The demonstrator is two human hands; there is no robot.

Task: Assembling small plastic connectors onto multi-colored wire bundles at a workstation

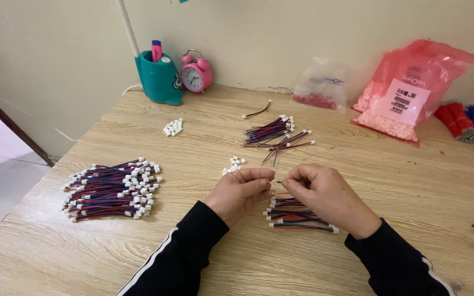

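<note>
My left hand (243, 190) and my right hand (325, 194) meet above the wooden table (412, 186), fingertips almost touching. Between them I pinch a thin wire (278, 182); the left fingers seem closed on a small white connector, mostly hidden. Just below my right hand lies a small bundle of red, blue and black wires with white connectors (297, 215). A few loose white connectors (233, 165) lie just above my left hand.
A large pile of finished wires (111, 189) lies at the left. More wires (275, 133) and connectors (173, 127) lie farther back. A teal pen holder (159, 77), pink alarm clock (196, 74), clear bag (321, 85), pink bag (407, 90) and wire bundles (467, 121) line the wall.
</note>
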